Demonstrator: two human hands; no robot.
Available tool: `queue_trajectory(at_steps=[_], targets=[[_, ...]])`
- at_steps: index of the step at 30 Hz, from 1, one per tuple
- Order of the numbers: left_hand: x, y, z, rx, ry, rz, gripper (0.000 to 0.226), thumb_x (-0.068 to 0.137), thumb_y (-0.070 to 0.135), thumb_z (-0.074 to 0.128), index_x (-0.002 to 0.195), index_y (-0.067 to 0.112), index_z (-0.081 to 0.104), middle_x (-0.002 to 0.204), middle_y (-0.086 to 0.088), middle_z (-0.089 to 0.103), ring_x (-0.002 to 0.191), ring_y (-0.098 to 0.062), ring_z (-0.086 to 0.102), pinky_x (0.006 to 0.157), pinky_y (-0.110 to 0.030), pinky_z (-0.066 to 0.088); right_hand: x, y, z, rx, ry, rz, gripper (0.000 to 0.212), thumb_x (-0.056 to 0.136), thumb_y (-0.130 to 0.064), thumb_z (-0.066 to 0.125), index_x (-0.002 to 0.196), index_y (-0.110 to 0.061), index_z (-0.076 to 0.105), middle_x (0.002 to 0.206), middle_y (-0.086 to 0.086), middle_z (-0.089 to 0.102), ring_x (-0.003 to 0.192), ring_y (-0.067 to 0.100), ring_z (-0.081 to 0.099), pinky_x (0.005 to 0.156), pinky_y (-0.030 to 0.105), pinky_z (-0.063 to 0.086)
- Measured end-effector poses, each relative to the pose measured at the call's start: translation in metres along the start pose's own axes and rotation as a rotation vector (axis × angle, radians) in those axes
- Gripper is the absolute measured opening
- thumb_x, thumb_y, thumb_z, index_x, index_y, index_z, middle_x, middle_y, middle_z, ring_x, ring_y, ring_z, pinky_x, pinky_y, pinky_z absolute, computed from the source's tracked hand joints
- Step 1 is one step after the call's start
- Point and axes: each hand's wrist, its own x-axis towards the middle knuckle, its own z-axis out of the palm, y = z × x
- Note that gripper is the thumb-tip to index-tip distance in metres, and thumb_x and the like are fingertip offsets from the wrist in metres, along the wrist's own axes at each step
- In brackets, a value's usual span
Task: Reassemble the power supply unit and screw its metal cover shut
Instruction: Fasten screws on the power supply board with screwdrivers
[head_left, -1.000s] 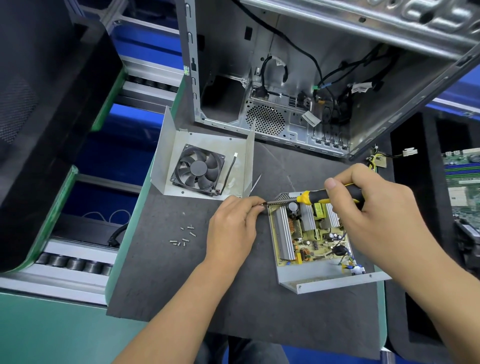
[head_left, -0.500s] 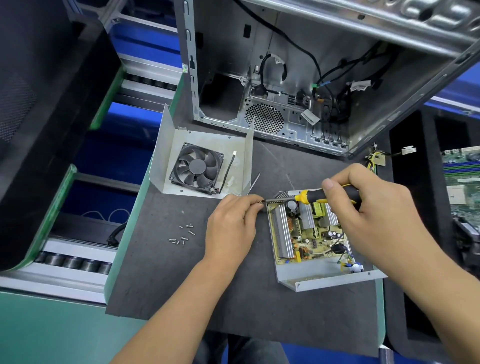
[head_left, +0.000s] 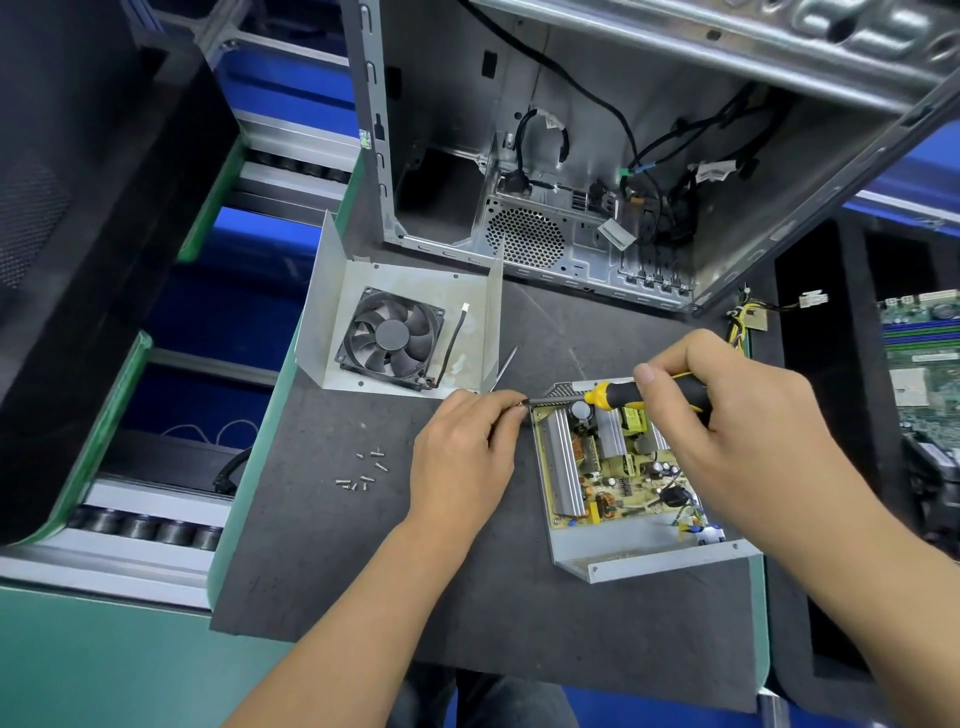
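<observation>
Head cam: left hand (head_left: 462, 457) pinches screw at screwdriver (head_left: 618, 396) tip, right hand (head_left: 748, 441) grips handle; tip slip = dropped screw onto PSU board (head_left: 613, 467).

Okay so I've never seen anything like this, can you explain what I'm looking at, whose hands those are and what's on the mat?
This is one view from a camera worn on a person's head, looking down at their own hands. The right hand grips a yellow-and-black screwdriver. The left hand pinches at its metal tip, beside the open grey metal tray holding a yellowish circuit board. On the dark mat lie small loose silver screws and a bent metal cover with a black fan. Behind stands an empty computer case.
</observation>
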Motion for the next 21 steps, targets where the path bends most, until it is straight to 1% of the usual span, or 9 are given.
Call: queue_trajectory(at_steps=[4,6,8,10,12,14,15,18,21], targets=[[0.001,0.0007,-0.0003,-0.005,-0.001,-0.007,0.006,0.088,0.009,0.073,0.093,0.01,0.077,0.075,0.001,0.067,0.072,-0.017,0.06,0.062,-0.038,0.054,-0.0006,-0.0025,0.0004,-0.043,0.007,-0.033,0.019,0.095,-0.033,0.052,0.084,-0.018,0.058,0.049,-0.014,0.048,0.051,-0.002,0.047,0.052,0.012,0.034],[0.0007,0.0,-0.0002,-0.01,-0.009,-0.009,0.006,0.088,0.009,0.073,0.094,0.01,0.077,0.076,0.001,0.067,0.073,-0.018,0.061,0.063,-0.039,0.055,0.0,-0.0034,0.0001,-0.065,0.013,-0.048,0.018,0.094,-0.033,0.052,0.084,-0.019,0.057,0.048,-0.016,0.045,0.055,-0.005,0.049,0.053,0.012,0.035],[0.0002,-0.0002,-0.0002,-0.016,-0.013,-0.013,0.007,0.089,0.01,0.073,0.094,0.011,0.076,0.077,0.001,0.067,0.074,-0.017,0.061,0.063,-0.039,0.055,0.0005,-0.0049,-0.0007,-0.09,0.013,-0.056,0.018,0.094,-0.035,0.052,0.084,-0.021,0.057,0.049,-0.016,0.042,0.056,-0.003,0.049,0.051,0.017,0.032],[0.0,0.0007,0.0001,-0.019,-0.015,-0.021,0.007,0.089,0.011,0.073,0.094,0.012,0.076,0.077,0.002,0.067,0.073,-0.017,0.06,0.063,-0.039,0.054,0.0008,-0.006,-0.0012,-0.108,0.02,-0.063,0.019,0.094,-0.036,0.052,0.084,-0.021,0.056,0.049,-0.016,0.042,0.055,0.001,0.047,0.05,0.027,0.033],[0.0,0.0013,0.0004,-0.022,-0.017,-0.029,0.007,0.089,0.011,0.073,0.095,0.013,0.077,0.077,0.002,0.067,0.073,-0.016,0.06,0.063,-0.039,0.054,0.0016,-0.0066,-0.0014,-0.122,0.039,-0.067,0.021,0.094,-0.035,0.052,0.083,-0.018,0.057,0.049,-0.015,0.042,0.052,0.006,0.045,0.05,0.028,0.033],[-0.0003,0.0014,0.0001,-0.024,-0.019,-0.027,0.008,0.089,0.012,0.072,0.096,0.012,0.077,0.077,0.001,0.067,0.073,-0.017,0.06,0.064,-0.04,0.054,0.0029,-0.0071,-0.0011,-0.133,0.058,-0.067,0.024,0.094,-0.035,0.052,0.082,-0.015,0.058,0.049,-0.012,0.044,0.045,0.011,0.039,0.049,0.031,0.036],[-0.0005,0.0013,-0.0001,-0.028,-0.02,-0.025,0.008,0.09,0.011,0.072,0.096,0.012,0.076,0.077,0.001,0.067,0.073,-0.017,0.06,0.064,-0.041,0.054,0.0037,-0.0075,-0.0008,-0.136,0.072,-0.068,0.026,0.094,-0.035,0.052,0.081,-0.014,0.058,0.05,-0.009,0.047,0.044,0.011,0.038,0.049,0.034,0.04],[-0.0005,0.0013,-0.0004,-0.034,-0.024,-0.021,0.008,0.09,0.011,0.072,0.096,0.01,0.076,0.076,0.0,0.067,0.073,-0.02,0.06,0.064,-0.043,0.054,0.0042,-0.0088,0.001,-0.145,0.109,-0.075,0.03,0.093,-0.037,0.053,0.079,-0.011,0.06,0.054,-0.003,0.055,0.044,0.024,0.04,0.049,0.037,0.045],[-0.0007,0.0006,0.0003,-0.033,-0.018,-0.011,0.008,0.089,0.011,0.072,0.096,0.011,0.076,0.076,0.0,0.067,0.072,-0.02,0.06,0.064,-0.043,0.054,0.0046,-0.0099,0.0022,-0.141,0.131,-0.092,0.035,0.094,-0.04,0.054,0.076,-0.01,0.06,0.051,-0.004,0.054,0.042,0.022,0.037,0.046,0.034,0.042]])
